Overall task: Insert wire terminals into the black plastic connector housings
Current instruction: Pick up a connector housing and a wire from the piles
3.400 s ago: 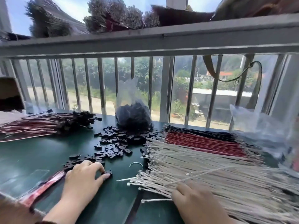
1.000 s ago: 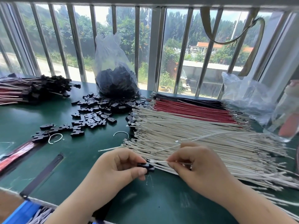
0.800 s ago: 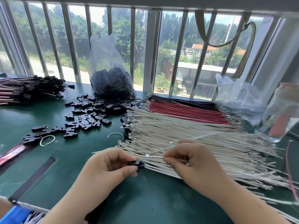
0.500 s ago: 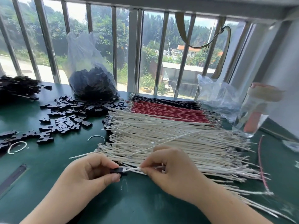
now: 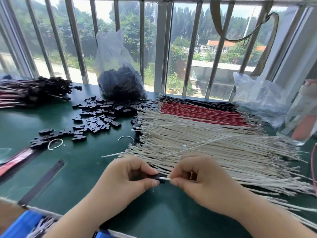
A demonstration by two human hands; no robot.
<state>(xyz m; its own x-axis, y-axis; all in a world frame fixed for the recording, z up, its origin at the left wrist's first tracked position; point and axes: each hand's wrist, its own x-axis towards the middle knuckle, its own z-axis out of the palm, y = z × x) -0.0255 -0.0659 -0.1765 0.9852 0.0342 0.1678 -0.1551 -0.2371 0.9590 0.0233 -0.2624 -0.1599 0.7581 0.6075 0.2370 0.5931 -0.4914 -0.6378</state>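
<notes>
The left hand (image 5: pixel 127 176) pinches a black connector (image 5: pixel 158 178) above the green table (image 5: pixel 82 169), the right hand (image 5: pixel 199 179) pinches a white wire (image 5: pixel 165 178) whose end touches it, beside the wire pile (image 5: pixel 223 152)

No legible text, label, brand, number or sign anywhere in view; nothing readable on the loose black housings (image 5: pixel 96 115), the wires, the plastic bags or the green table (image 5: pixel 82 169); the bottle (image 5: pixel 301 115) at the right edge shows a red patch only, too blurred to tell whether it bears lettering.
</notes>
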